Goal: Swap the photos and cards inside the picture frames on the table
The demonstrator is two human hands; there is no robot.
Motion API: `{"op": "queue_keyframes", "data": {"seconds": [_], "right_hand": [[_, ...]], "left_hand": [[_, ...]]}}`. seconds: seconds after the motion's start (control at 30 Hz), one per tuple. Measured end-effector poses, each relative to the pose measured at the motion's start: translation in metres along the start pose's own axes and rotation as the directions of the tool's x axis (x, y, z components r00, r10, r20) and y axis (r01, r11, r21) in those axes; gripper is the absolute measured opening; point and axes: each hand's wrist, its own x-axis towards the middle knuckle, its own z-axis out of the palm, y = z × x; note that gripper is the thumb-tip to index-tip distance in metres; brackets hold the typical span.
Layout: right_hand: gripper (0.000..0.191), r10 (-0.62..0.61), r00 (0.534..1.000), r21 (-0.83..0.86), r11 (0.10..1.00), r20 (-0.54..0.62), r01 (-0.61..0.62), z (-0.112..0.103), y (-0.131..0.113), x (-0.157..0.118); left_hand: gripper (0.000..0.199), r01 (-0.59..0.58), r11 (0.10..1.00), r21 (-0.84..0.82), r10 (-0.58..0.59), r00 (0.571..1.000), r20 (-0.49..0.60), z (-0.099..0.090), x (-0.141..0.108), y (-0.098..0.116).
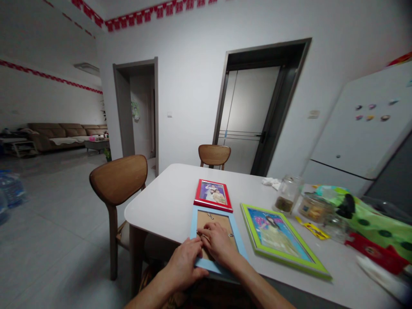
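Note:
A light blue picture frame (242, 247) lies face down at the table's near edge, its brown backing board (203, 218) showing. Small metal clips sit on the backing, one at the top (210, 216) and another at the right (230, 234). My left hand (184, 262) grips the frame's lower left side, fingers curled over the edge and thumb along the bottom. Across the backing reaches my right hand (220, 243), its bent fingertips pressed at a clip (198, 233) on the left side. The fingers partly cover that clip.
Touching the blue frame's far end is a red picture frame (197, 201), face up. To the right lies a green picture frame (289, 260). Glass jars (287, 195), a yellow packet (313, 228) and a green bag (370, 219) crowd the right side. Wooden chairs (120, 178) stand around the white table (161, 201).

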Motion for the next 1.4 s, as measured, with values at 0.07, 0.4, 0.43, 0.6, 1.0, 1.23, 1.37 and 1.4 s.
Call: {"op": "queue_keyframes", "data": {"seconds": [0.07, 0.4, 0.43, 0.6, 1.0, 1.23, 1.37, 1.4], "right_hand": [[0.023, 0.053, 0.998, 0.010, 0.999, -0.024, -0.053, 0.003, 0.002, 0.005], [0.019, 0.082, 0.996, 0.017, 0.997, -0.032, -0.081, 0.009, 0.001, 0.012], [0.019, 0.064, 0.998, 0.021, 0.998, -0.018, -0.064, 0.008, 0.000, 0.012], [0.019, 0.051, 0.999, 0.056, 0.997, 0.010, -0.052, 0.004, 0.006, 0.014], [0.021, 0.493, 0.867, 0.025, 0.870, -0.074, -0.492, 0.015, 0.059, 0.061], [0.019, 0.533, 0.840, 0.110, 0.846, -0.103, -0.523, 0.015, 0.062, 0.067], [0.025, 0.490, 0.866, 0.276, 0.850, -0.102, -0.449, 0.005, 0.064, 0.059], [0.025, 0.483, 0.870, 0.325, 0.842, -0.099, -0.431, 0.001, 0.066, 0.055]], "left_hand": [[0.030, 0.000, 1.000, -0.005, 0.000, 1.000, -0.001, 0.000, 0.000, 0.000], [0.033, -0.005, 1.000, 0.002, 0.005, 1.000, -0.006, 0.002, 0.000, -0.003], [0.033, -0.002, 1.000, -0.001, 0.002, 1.000, -0.007, 0.001, 0.000, -0.003], [0.034, 0.016, 1.000, -0.009, -0.016, 1.000, -0.016, 0.001, 0.000, -0.002], [0.034, 0.015, 0.997, -0.081, -0.014, 1.000, 0.011, 0.005, -0.009, -0.005], [0.037, 0.055, 0.997, -0.046, -0.053, 0.997, 0.052, -0.003, -0.008, 0.003], [0.058, 0.018, 0.999, 0.030, -0.021, 0.994, 0.109, 0.006, -0.005, 0.013], [0.059, -0.005, 0.999, 0.048, -0.002, 0.992, 0.127, 0.010, -0.002, 0.015]]}}
